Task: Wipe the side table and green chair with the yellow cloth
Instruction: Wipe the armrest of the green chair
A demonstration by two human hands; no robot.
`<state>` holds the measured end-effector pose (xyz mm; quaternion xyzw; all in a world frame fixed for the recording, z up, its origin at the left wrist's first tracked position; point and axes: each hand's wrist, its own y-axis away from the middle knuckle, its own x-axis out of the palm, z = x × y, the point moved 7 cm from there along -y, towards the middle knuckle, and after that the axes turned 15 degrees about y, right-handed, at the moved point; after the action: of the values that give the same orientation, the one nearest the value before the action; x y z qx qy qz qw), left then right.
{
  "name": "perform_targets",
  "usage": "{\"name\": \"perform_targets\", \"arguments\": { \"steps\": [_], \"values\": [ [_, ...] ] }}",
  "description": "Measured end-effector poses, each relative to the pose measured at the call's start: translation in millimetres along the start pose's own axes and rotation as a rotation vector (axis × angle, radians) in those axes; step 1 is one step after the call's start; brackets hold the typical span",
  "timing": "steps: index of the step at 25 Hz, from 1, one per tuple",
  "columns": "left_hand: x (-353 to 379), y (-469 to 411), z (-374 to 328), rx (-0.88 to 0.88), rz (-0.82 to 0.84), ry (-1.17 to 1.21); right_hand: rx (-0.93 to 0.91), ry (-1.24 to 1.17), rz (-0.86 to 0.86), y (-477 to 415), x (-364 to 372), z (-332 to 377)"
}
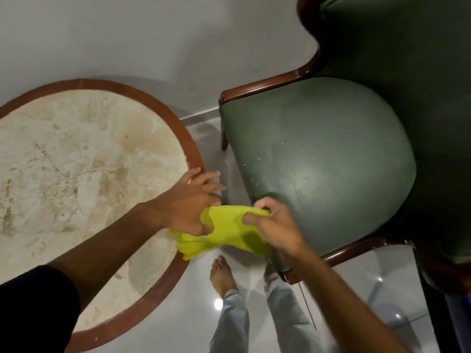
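Both hands are on the cloth (pixel 226 231) here, and it hangs in the air in the gap between the bench (pixel 84 174) and the chair (pixel 321 159), touching neither surface as far as I can see. The left hand (pixel 188 202) has its thumb and palm clamped on one end while the fingers fan out loose above it. The right hand (pixel 272 222) pinches the other end, thumb tucked into the fabric, knuckles up over the front edge of the seat. The cloth is stretched between the two grips and bunched below, so this looks like a refold or a shake-out, not a wiping stroke.

How far along? Hard to call. The marble top of the bench is mottled by nature, so I cannot tell whether it has been wiped; it carries no obvious crumbs. The chair is another matter: pale specks are scattered across the left part of the green seat, and there is a dull, scuffed patch nearer the front. That reads as a seat not yet cleaned, or at best partly.

With the right hand already over the seat, my guess is the chair is the work ahead: the seat first, then the wooden arm (pixel 267 85) and the backrest (pixel 407 42).
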<state>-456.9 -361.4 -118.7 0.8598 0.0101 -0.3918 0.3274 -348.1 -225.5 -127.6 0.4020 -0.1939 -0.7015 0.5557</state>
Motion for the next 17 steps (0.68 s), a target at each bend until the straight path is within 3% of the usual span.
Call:
{"name": "perform_targets", "arguments": {
  "steps": [1,4,6,9,11,14,17],
  "values": [
    [0,-12,-11,-0.01,0.027,0.129,-0.01,-0.005,-0.039,-3,-38,1],
    [-4,-58,-72,-0.052,-0.073,0.859,0.013,0.103,-0.24,-10,-148,-1],
    [-1,-95,-110,-0.091,-0.133,1.036,0.007,0.343,-0.43,-23,-201,-1],
    [-11,-133,-123,-0.147,-0.272,0.591,0.058,0.727,-0.702,-45,-229,-9],
    [-38,-124,-96,-0.108,-0.514,0.327,0.128,0.681,-0.811,-48,-205,-21],
    [-42,-79,-17,-0.162,-0.691,0.043,0.233,0.528,-0.692,-57,-118,-33],
    [-24,-90,74,-0.399,-0.61,-0.013,0.271,0.605,-0.738,-111,-134,-47]
  ]
}}
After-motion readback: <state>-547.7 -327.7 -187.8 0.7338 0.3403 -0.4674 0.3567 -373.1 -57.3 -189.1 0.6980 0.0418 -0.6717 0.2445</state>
